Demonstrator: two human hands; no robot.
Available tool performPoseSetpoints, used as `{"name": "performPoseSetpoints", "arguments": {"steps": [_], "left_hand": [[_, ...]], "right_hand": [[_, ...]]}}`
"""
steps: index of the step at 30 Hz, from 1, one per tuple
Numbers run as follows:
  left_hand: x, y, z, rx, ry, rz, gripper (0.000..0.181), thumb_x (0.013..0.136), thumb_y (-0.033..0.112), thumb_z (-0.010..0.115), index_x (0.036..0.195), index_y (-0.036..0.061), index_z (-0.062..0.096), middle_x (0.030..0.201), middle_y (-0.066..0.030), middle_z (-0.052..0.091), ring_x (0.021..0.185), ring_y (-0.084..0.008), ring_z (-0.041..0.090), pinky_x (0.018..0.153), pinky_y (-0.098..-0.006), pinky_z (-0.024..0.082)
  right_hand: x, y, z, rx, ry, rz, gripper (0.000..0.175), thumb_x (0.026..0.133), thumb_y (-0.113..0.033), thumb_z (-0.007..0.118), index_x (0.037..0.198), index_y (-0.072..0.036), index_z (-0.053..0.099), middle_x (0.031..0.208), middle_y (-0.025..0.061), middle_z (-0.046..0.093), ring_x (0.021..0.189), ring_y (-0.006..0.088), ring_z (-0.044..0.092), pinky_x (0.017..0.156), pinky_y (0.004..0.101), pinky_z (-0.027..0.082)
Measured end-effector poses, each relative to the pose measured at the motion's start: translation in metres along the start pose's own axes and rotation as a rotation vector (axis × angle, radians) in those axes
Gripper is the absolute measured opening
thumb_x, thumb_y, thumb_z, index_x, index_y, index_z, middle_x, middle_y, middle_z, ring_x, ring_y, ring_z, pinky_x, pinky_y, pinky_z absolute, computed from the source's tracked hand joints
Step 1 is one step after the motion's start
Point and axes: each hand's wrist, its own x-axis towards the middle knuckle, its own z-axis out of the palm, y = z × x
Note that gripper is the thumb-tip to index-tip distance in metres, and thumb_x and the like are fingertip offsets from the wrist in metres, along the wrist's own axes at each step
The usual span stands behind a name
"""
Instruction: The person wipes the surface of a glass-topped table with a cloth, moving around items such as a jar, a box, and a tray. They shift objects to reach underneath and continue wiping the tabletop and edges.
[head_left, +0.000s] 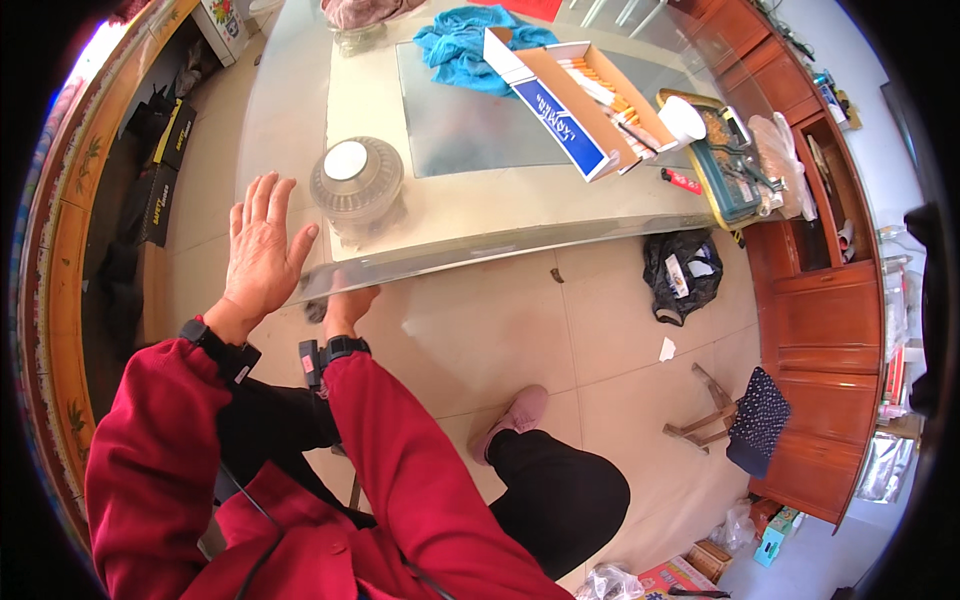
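My left hand (261, 251) is raised palm down by the near left corner of the glass-topped table (480, 253), its thumb out and nothing in it. Whether it touches the glass I cannot tell. My right hand (352, 306) reaches low at the table's near edge, its fingers partly behind the glass and blurred. A small dark fuzzy thing (316, 309) shows beside it; contact is unclear. Just right of my left fingers stands a ribbed clear jar (358, 191) with a white disc on its lid. Black straps circle both wrists.
An open cardboard box (559, 127) of cigarettes (600, 86), a blue cloth (469, 52), a white cup (681, 120), a red lighter (681, 181) and a tobacco tray (701, 191) are on the table. A black plastic bag (667, 247) and a wooden stool (701, 429) stand right, near a wooden cabinet (825, 322).
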Motion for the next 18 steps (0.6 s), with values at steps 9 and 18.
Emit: {"name": "performPoseSetpoints", "arguments": {"steps": [9,18], "left_hand": [[0.0,0.0,-0.001,-0.039,-0.02,-0.001,0.058,0.095,0.03,0.057,0.142,0.0031,0.037,0.15,-0.0214,0.034,0.143,-0.0381,0.025,0.116,-0.0525,0.019],[0.0,-0.006,0.003,-0.006,-0.009,0.049,0.058,0.096,0.027,0.056,0.144,0.0037,0.035,0.15,-0.0204,0.033,0.142,-0.0376,0.026,0.115,-0.0494,0.019]], "right_hand": [[0.06,0.019,-0.046,0.344,-0.018,0.112,0.049,0.078,-0.013,0.075,0.119,0.006,0.056,0.112,0.0148,0.064,0.097,0.0247,0.061,0.09,0.0372,0.049],[0.115,-0.055,-0.107,0.519,0.186,-0.069,0.05,0.079,-0.007,0.075,0.118,0.009,0.048,0.118,0.0205,0.06,0.103,0.0284,0.061,0.092,0.0363,0.049]]}}
